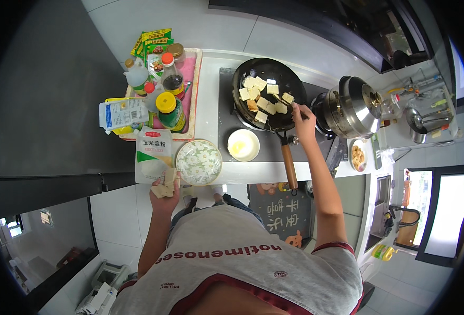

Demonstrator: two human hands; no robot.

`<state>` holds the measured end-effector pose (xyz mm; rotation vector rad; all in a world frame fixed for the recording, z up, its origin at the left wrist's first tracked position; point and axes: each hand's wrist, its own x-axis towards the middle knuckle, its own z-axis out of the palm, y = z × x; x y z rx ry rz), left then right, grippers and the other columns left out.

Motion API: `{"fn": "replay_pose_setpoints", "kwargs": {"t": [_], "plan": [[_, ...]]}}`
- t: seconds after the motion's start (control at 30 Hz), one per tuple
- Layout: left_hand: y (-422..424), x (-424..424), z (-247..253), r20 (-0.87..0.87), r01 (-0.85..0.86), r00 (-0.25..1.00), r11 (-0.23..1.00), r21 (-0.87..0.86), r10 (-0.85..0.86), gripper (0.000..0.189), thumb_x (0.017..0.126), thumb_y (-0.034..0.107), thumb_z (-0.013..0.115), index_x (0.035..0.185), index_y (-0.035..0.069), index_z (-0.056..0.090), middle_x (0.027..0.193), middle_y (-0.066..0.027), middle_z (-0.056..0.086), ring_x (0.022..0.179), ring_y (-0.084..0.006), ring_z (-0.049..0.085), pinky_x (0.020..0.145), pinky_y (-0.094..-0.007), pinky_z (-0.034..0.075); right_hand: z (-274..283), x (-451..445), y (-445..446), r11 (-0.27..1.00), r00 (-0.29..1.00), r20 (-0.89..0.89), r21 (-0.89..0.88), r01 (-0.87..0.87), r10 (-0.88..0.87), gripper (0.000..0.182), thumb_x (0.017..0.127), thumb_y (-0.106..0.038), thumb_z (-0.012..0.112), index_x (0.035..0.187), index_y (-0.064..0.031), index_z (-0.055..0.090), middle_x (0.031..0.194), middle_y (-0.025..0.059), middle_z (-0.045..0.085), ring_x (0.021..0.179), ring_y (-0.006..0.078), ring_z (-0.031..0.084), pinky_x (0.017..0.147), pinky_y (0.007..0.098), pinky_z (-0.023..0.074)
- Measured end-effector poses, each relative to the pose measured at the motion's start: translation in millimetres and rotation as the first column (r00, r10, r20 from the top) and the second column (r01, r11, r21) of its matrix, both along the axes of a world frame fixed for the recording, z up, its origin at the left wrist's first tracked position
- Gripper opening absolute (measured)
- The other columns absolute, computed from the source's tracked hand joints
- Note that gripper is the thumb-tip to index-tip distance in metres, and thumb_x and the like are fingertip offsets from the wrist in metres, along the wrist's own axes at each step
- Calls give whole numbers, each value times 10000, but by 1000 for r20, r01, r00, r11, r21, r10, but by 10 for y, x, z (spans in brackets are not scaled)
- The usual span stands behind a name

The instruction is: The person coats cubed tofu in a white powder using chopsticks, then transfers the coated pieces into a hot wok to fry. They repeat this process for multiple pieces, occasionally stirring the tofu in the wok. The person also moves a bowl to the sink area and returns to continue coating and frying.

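Observation:
My right hand [304, 121] grips a pair of chopsticks [282, 100], whose tips reach into a black frying pan [297, 82] on the hob. Pale tofu pieces [266, 105] lie spread in the pan, and at least one shows a browned face [252, 105]. Low at the counter's front edge, my left hand [165, 200] is closed around some beige folded tissue [165, 189], which seems to be paper. Right beside it is a floral plate [199, 162] covered with clear film. A white bowl [244, 145] with a little yellow liquid stands between plate and pan.
At the left, a foam tray [192, 110] holds several sauce bottles and packets. A food bag [154, 149] bearing writing lies before it. A lidded steel pot [352, 108] occupies the other burner, near a cleaver [335, 155] and a plate of browned food [359, 157]. The pan's wooden handle [289, 167] overhangs the counter.

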<state>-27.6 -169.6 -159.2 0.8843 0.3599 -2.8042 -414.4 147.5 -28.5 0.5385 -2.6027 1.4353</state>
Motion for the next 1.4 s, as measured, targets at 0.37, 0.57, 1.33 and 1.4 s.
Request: {"fn": "replay_pose_setpoints", "kwargs": {"t": [0.37,0.57,1.33,1.4], "plan": [[-50,-70,44,-24,15,1000,1000,18,-14,486,864,243,507,1318,75,464,1379,-153,483,1312,-316,443,986,-369,473,-22,89,123,910,911,390,-318,266,-130,394,946,-338,610,838,35,675,648,45,598,534,98,537,512,239,452],[-3,-104,-20,-46,37,998,999,18,-36,463,861,238,511,1298,90,480,1384,-148,480,1322,-321,432,971,-363,488,-312,-179,52,979,993,90,-183,93,-78,366,944,-326,614,888,29,681,631,33,575,528,92,540,494,241,420],[86,-52,3,-27,26,999,999,-42,-28,449,870,244,498,1310,156,481,1411,-119,453,1344,-296,396,970,-333,459,157,-80,174,969,997,48,238,-71,61,307,928,-278,623,1016,8,691,759,132,593,691,221,563,674,314,446],[101,-60,11,-53,6,999,999,-31,-8,462,867,250,501,1320,160,478,1416,-121,447,1349,-291,388,974,-323,455,168,-72,263,988,994,58,115,-101,95,319,932,-295,622,1003,7,696,725,104,581,664,184,546,670,299,442]]}}
